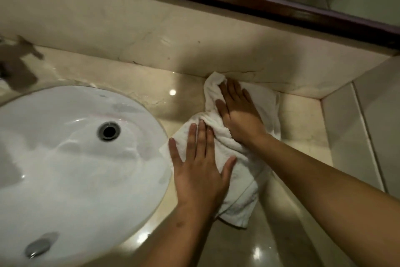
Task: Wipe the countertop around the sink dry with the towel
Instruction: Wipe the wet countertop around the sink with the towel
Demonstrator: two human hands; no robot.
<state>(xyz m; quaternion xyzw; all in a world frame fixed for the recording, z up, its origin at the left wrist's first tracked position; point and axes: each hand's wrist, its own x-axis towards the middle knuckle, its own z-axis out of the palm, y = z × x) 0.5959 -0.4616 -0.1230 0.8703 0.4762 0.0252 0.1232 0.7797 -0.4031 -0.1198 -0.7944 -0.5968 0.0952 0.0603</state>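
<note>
The tap (17, 65) is blurred and cut off at left. The left hand (199, 158) and right hand (238, 113) press flat, fingers straight, on the towel (244, 169) beside the sink (65, 137).

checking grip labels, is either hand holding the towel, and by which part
Nothing is held: the left hand and right hand press flat on the towel.
</note>
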